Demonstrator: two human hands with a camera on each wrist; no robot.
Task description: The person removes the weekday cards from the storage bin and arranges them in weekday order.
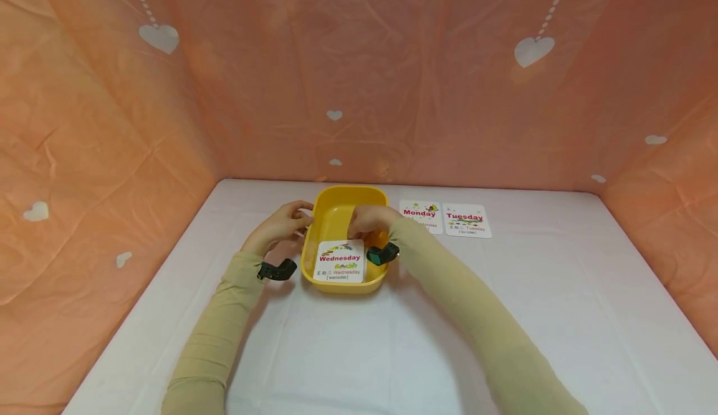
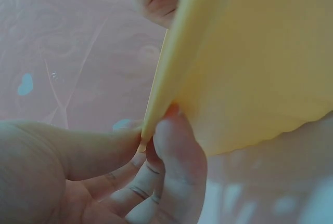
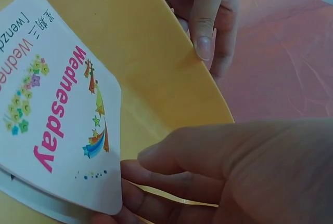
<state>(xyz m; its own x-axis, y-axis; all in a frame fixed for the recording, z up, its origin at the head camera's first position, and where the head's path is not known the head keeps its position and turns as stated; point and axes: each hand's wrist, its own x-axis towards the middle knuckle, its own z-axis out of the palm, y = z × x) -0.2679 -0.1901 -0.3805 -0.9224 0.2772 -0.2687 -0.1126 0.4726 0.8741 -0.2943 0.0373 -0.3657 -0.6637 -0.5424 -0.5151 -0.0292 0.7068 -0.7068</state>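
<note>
yellow tray (image 1: 350, 288), side pinched by left hand (image 1: 282, 223); right hand (image 1: 373, 219) inside, loosely bent, touching edge of wednesday card (image 1: 339, 262).

The table (image 1: 336, 352) (white-topped) bears a yellow tray (image 1: 343, 288), Monday card (image 1: 421, 214) and Tuesday card (image 1: 467, 220).

Wednesday card (image 1: 339, 262), face up, in yellow tray (image 1: 344, 288)
</note>
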